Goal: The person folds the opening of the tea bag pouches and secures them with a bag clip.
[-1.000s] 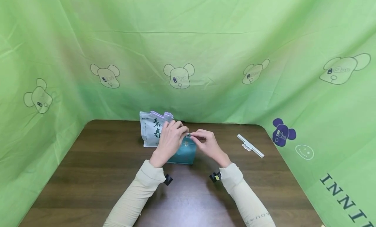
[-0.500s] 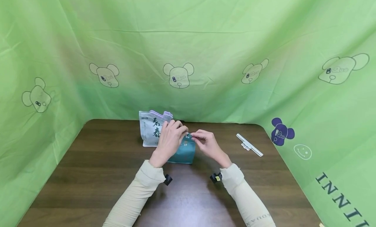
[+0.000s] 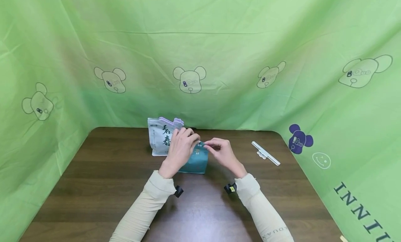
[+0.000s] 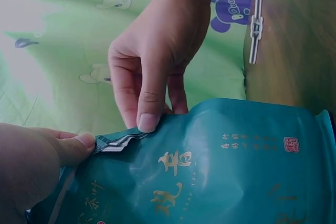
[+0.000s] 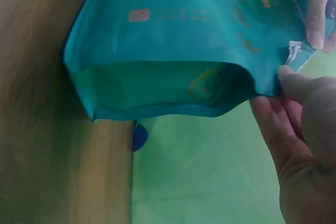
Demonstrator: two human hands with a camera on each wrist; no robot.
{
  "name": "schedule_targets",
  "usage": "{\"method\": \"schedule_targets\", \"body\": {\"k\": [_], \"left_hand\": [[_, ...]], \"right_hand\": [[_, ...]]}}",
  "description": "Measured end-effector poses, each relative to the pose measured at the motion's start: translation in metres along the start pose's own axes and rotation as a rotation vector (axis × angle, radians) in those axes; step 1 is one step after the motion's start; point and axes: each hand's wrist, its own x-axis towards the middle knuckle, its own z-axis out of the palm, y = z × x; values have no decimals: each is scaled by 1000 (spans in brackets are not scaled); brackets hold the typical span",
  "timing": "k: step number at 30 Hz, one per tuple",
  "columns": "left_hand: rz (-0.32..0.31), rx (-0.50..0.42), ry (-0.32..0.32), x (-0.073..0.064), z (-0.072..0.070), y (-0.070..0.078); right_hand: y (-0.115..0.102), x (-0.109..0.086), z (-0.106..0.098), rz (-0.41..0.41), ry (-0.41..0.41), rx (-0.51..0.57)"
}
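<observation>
A teal tea bag [image 3: 198,162] with gold characters stands on the table in front of me. My left hand [image 3: 181,147] pinches one end of its top edge, thumb against the bag in the left wrist view. Farther along that edge, my right hand [image 3: 221,153] pinches it between thumb and fingers. Between the two hands, a torn or creased strip [image 4: 118,144] shows white at the bag's top. The right wrist view shows the bag's hollowed base [image 5: 157,85]. My left hand covers part of the bag in the head view.
Behind to the left stands a pale tea bag [image 3: 158,141] with a purple sealing clip [image 3: 170,122] across its top. A white sealing clip [image 3: 266,153] lies on the table [image 3: 103,179] at right. Green cloth [image 3: 191,36] hangs around the table's back and sides.
The head view has shifted very slightly. Both hands keep pinching the top edge of the teal tea bag in nearly the same place.
</observation>
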Motion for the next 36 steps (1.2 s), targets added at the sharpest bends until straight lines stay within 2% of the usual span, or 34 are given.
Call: {"method": "schedule_targets", "body": {"k": [6, 13, 17, 21, 29, 36], "left_hand": [[-4, -20, 1, 0, 0, 1], [-4, -32, 15, -3, 0, 0], [4, -33, 28, -3, 0, 1], [4, -34, 28, -2, -1, 1], [-32, -55, 5, 0, -1, 2], [-65, -73, -23, 4, 0, 1]], "right_hand": [[-7, 2, -3, -22, -45, -7], [-15, 6, -5, -10, -77, -29], [-18, 13, -6, -47, -73, 24], [-20, 21, -4, -116, -62, 56], [-16, 26, 5, -234, 8, -37], [-11, 24, 8, -260, 66, -42]]}}
